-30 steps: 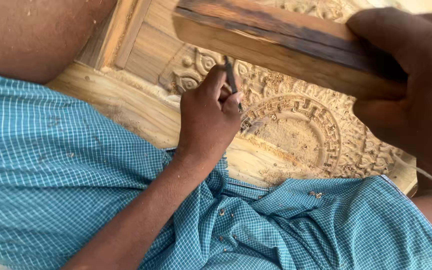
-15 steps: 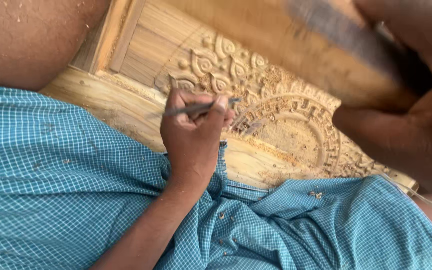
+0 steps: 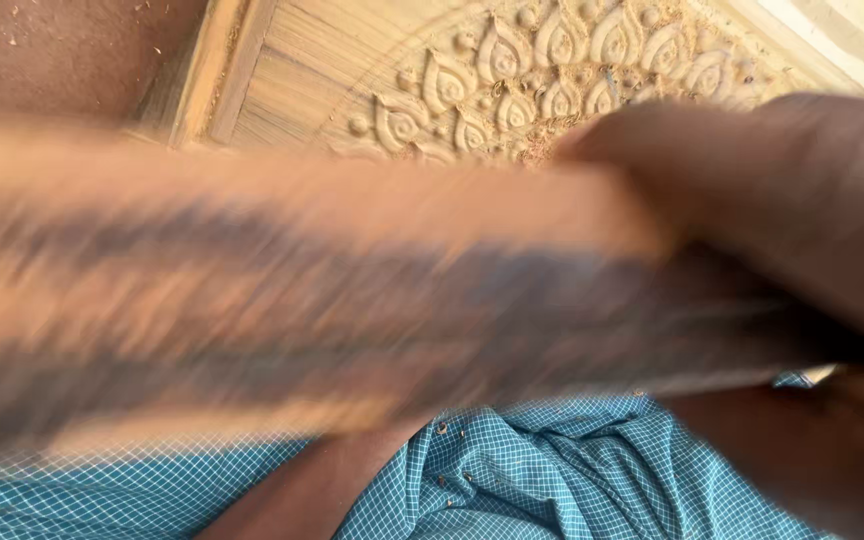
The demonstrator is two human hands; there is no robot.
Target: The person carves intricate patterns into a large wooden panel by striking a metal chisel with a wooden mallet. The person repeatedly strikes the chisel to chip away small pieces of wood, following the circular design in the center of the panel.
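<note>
Swung down across the view since half a second ago, the wooden mallet block (image 3: pixel 282 300) now blurs left-to-right, its long axis level, clenched in the right hand (image 3: pixel 792 220) over the carved panel (image 3: pixel 512 80); left hand hidden behind it, grip unreadable; checked cloth (image 3: pixel 552 480) below.

The right hand (image 3: pixel 782 220) fills the right side of the view, close to the camera, its fingers wrapped round the end of a wooden mallet (image 3: pixel 302 300) that is smeared by motion blur across the middle from left to right. The back of the hand faces up and left; the wrist runs off toward the near right corner. The left hand is hidden behind the mallet. Only its forearm (image 3: pixel 292 490) shows, at the near edge left of centre, bare and rising from the near side toward the blur.
</note>
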